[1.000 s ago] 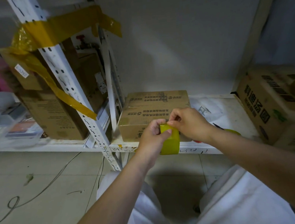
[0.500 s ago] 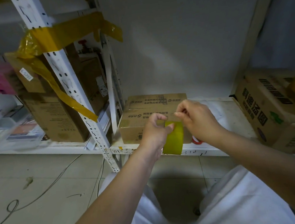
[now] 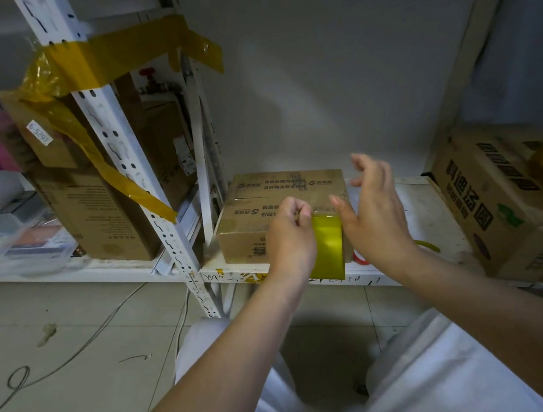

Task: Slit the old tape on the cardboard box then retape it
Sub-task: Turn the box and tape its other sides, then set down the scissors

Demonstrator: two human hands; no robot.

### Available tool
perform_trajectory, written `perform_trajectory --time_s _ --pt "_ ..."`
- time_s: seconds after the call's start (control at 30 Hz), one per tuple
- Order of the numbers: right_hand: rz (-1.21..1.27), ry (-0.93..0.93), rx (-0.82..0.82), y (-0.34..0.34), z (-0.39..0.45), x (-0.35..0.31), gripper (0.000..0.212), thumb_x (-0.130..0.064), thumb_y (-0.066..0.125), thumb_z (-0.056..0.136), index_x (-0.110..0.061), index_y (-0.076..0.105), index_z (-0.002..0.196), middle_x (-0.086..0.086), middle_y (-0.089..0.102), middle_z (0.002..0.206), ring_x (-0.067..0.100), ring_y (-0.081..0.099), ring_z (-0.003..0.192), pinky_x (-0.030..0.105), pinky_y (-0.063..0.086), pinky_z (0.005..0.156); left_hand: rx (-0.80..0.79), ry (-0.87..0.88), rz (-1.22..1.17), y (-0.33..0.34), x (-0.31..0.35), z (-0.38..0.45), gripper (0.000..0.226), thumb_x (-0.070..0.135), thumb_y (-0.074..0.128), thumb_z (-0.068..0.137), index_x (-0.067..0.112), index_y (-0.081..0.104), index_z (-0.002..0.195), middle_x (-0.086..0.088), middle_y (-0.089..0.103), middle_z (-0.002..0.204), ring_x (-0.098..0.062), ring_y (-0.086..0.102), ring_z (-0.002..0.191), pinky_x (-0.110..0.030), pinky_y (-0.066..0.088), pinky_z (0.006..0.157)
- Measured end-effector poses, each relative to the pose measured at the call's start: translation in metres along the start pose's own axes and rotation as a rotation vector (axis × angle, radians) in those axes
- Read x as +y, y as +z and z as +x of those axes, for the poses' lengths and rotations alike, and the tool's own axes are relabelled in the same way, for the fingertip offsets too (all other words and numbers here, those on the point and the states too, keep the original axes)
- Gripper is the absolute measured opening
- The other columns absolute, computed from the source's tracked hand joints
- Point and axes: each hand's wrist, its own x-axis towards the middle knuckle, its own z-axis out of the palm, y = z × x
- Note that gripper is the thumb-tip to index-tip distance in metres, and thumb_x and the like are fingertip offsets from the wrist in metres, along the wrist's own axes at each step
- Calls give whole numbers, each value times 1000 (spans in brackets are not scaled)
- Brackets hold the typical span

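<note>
Right hand [image 3: 374, 210] released tape roll [image 3: 327, 247], now in left grip [image 3: 290, 233].

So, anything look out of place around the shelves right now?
Yes: loose yellow-brown packing tape is wrapped around the white perforated shelf post, one strip trailing diagonally across it. A thin grey cable sprawls on the tiled floor.

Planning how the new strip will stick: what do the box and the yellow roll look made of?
Box: brown cardboard, matte, printed, seemingly glossy where old tape runs. Tape roll: glossy yellow plastic film, judging by its sheen, held in the left hand.
</note>
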Motion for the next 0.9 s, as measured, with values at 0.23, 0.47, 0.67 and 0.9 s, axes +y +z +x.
perform_trajectory --time_s 0.23,0.47,0.67,0.9 --pt "-186 -312 74 -5 0 1 19 -40 61 81 -25 72 86 5 58 108 23 42 101 40 40 77 40 100 68 1 -2 -3 16 21 45 100 21 52 84 8 51 69 -16 46 67 -37 45 66" --pt "-191 -197 14 -3 5 2 29 -44 69 74 -24 75 95 4 60 112 28 48 105 45 42 80 62 181 148 -1 -3 -8 16 22 45 100 20 53 86 11 46 60 -11 41 57 -32 34 59" --pt "-93 -90 -111 -5 9 1 27 -44 73 77 -27 74 98 -5 57 116 19 42 113 48 40 90 62 221 183 -2 -5 -11 15 23 44 100 19 55 91 10 44 59 -14 41 58 -30 32 57" --pt "23 -57 -212 -5 11 1 12 -37 73 79 -29 75 86 -18 49 106 4 33 107 43 37 97 81 258 218 -4 -7 -12 16 25 45 100 18 55 90 11 45 58 -7 42 56 -30 30 56"
